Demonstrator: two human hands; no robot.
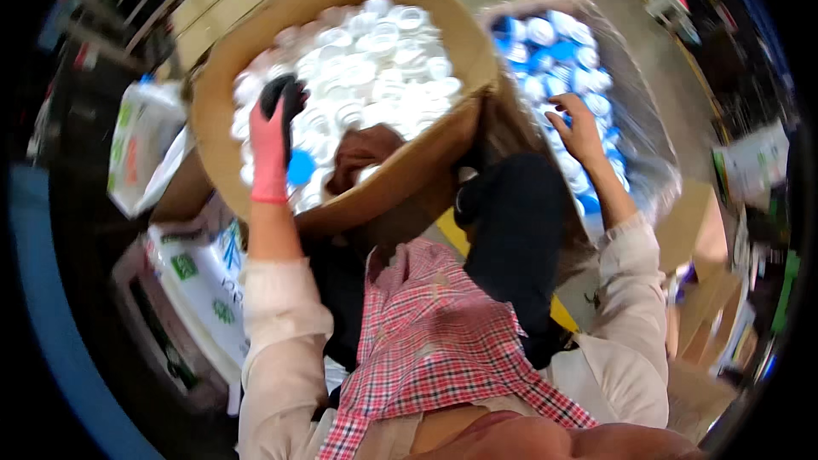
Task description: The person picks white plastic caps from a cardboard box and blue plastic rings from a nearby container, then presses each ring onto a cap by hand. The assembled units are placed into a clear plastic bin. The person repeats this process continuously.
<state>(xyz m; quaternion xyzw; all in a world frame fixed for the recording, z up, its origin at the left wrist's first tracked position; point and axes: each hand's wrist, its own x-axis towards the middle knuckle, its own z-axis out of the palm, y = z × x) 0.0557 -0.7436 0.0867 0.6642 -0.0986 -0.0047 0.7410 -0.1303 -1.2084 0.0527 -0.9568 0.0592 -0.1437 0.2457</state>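
My left hand [279, 123], in a pink glove with black fingers, hangs over the left side of a big cardboard box [213, 128] full of white plastic caps [375, 60]. Its fingers are bent and somewhat apart, with no cap visible in them, though blur softens the fingertips. Beside that wrist lies a blue cap [300, 167]. My bare right hand [579, 129] reaches over a second box lined with clear plastic [635, 111]. Blue and white caps [545, 55] fill it. The right fingers are spread and slightly curled, and nothing shows between them.
A brown cloth [365, 153] lies on the white caps at the near rim of the left box. White printed bags [200, 277] stand at the left. Open cardboard [694, 226] stands beyond the lined box at the right. My knee [520, 213] is between the boxes.
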